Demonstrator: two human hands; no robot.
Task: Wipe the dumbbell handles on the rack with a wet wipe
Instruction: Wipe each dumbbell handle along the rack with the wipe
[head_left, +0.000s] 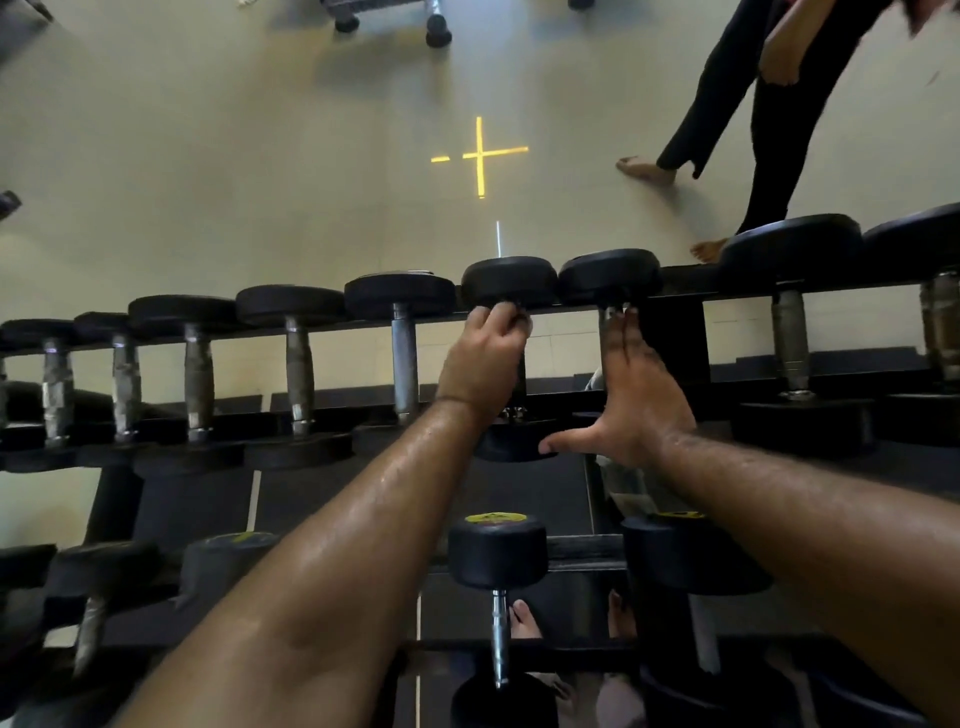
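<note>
- The left hand (485, 358) is curled round a dumbbell handle (519, 379) on the top tier of the rack (680, 291), fingers bunched at the far end just under the far weight head. No wipe shows in this grip; it may be hidden inside the fingers, I cannot tell.
- The right hand (636, 384) lies flat with straight fingers along the neighbouring handle (608, 322), thumb spread toward the left hand, gripping nothing.
- A pale scrap (595, 382) peeks out beside the right palm; it could be the wipe, but it is too small to be sure.
- To do this stroke well, I judge the curled hand should wrap fully and twist while sliding from the far head to the near head.
- The flat hand should press down to stop the dumbbells rolling on the rails.
- Further handles (404, 364) toward the rack's left end look dull and mottled, likely wanting firmer rubbing.
</note>
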